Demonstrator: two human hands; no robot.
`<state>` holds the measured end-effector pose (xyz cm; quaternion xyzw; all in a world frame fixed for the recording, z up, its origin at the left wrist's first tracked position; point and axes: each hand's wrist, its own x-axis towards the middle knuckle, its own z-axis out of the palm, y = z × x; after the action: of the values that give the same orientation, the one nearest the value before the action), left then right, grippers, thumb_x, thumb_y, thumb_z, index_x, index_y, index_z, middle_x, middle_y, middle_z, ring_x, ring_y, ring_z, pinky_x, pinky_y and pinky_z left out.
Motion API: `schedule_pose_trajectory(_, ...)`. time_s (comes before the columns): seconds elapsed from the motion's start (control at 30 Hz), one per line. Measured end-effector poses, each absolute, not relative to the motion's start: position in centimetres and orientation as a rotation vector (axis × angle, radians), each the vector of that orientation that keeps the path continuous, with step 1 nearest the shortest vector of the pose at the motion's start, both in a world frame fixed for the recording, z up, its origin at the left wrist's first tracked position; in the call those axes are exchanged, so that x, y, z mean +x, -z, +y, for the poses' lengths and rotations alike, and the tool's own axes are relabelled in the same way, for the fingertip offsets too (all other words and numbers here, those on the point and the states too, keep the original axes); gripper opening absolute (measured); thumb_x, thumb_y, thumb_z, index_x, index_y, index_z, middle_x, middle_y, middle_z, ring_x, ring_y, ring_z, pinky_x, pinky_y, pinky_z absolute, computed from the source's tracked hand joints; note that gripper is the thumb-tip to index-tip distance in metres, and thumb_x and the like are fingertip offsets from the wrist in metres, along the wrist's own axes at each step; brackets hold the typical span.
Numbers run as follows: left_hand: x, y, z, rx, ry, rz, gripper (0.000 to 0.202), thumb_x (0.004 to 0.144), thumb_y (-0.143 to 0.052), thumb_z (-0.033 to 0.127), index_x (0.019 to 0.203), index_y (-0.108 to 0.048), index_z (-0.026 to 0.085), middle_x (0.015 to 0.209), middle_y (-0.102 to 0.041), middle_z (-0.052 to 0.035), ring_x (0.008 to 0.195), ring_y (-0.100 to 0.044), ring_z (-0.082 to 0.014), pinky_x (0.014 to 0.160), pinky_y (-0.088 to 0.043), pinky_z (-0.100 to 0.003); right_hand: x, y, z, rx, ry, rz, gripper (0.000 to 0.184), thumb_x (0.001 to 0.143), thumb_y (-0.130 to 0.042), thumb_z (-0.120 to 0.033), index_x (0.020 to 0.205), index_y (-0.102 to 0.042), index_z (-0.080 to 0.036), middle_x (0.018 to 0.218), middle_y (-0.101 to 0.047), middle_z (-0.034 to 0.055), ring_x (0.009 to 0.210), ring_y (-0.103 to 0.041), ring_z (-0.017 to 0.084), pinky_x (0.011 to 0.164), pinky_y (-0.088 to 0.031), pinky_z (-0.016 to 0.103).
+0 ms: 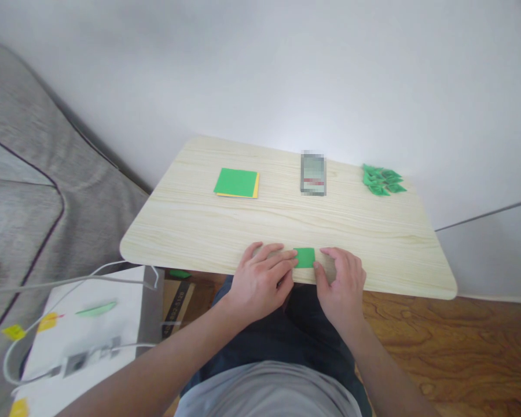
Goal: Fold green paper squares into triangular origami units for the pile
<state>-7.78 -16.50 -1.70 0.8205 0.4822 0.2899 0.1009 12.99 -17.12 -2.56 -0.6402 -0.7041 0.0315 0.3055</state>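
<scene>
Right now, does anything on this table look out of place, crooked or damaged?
Nothing stands out. The green paper square lies flat at the table's near edge between the left hand and right hand. The paper stack, phone and pile of folded green pieces sit tidily along the far side.

Grey shirt, dark trousers (forearms bare)

A pale wooden table (226, 231) stood against a white wall (260, 69), above brown wood floor (460, 341).
</scene>
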Motion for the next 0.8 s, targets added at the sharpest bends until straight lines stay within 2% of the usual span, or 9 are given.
schedule_pose_trajectory(0.27, -7.5, 1.1, -16.6, 2.405, -0.849, 1.429, 0.028, 0.096, -0.06, 0.022, 0.12, -0.072, 0.031, 0.132, -0.072, 0.0, 0.128, -0.061, -0.0246, 0.113, -0.039, -0.049, 13.1, 2.3, -17.0, -1.606, -0.157, -1.973, 0.018, 0.096, -0.058, -0.017, 0.107, -0.067, -0.027, 0.112, -0.07, 0.0052, 0.109, -0.057, 0.028, 0.093, -0.041, 0.044)
schedule_pose_trajectory(0.43, -6.8, 0.4, -16.3, 2.294, -0.823, 1.586, 0.052, 0.087, -0.072, 0.035, 0.137, -0.06, 0.023, 0.142, -0.064, -0.0082, 0.133, -0.055, -0.0305, 0.116, -0.038, -0.051, 13.3, 2.6, -16.5, -1.538, -0.197, -1.952, 0.023, 0.093, -0.059, -0.015, 0.113, -0.064, -0.024, 0.108, -0.071, 0.0071, 0.104, -0.059, 0.028, 0.091, -0.042, 0.044)
schedule_pose_trajectory(0.63, -6.0, 0.3, -15.5, 2.249, -0.795, 1.633, 0.041, 0.085, -0.074, 0.033, 0.124, -0.064, 0.026, 0.134, -0.067, -0.0039, 0.129, -0.055, -0.0297, 0.115, -0.036, -0.051, 13.6, 2.8, -16.3, -1.501, -0.209, -1.934, 0.027, 0.091, -0.061, -0.016, 0.118, -0.061, -0.024, 0.106, -0.071, 0.0063, 0.103, -0.06, 0.028, 0.091, -0.044, 0.044)
schedule_pose_trajectory(0.8, -5.8, 0.3, -15.1, 2.196, -0.835, 1.6, 0.039, 0.082, -0.074, 0.022, 0.119, -0.063, 0.028, 0.123, -0.07, -0.0026, 0.122, -0.057, -0.0281, 0.109, -0.041, -0.047, 13.7, 2.6, -15.9, -1.499, -0.259, -1.917, 0.037, 0.089, -0.062, -0.016, 0.125, -0.06, -0.024, 0.111, -0.07, 0.0073, 0.104, -0.061, 0.028, 0.091, -0.046, 0.046)
